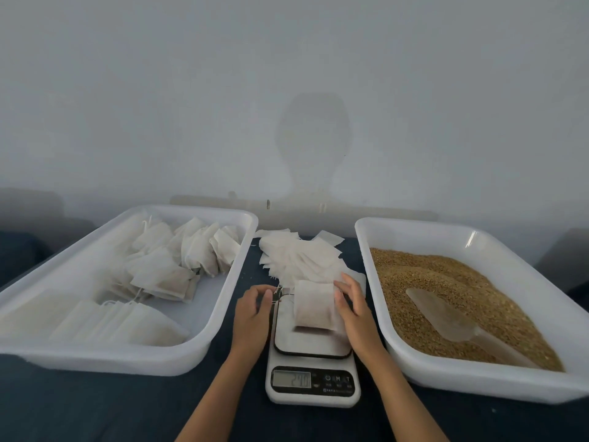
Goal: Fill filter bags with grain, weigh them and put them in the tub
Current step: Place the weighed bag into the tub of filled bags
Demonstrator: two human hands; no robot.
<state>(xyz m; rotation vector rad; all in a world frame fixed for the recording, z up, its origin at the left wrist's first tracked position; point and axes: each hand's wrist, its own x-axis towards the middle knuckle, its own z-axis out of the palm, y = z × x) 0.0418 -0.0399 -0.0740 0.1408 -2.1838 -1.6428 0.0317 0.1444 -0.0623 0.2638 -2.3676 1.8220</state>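
Two white plastic tubs sit on the dark worktop (95, 406), with one small digital kitchen scale (313, 355) between them. On the scale's platform lies a single filled filter bag (314, 306), and the display shows something like 270, though it's a bit blurry.

The left tub (204, 338) holds the finished bags (178, 260), too many and too jumbled to count, with a neater row of them (121, 323) lined up at the near end. The right tub (414, 355) is loaded with golden-brown grain (446, 282), and one clear plastic scoop (459, 323) lies in it. Behind the scale there's a loose heap of empty filter bags (296, 256) on the worktop.

The left hand (253, 314) is just left of the scale, fingers curled and pinching the bag's drawstring (280, 296). The right hand (353, 306) rests against the right edge of the bag, fingers fairly straight, touching it rather than gripping.
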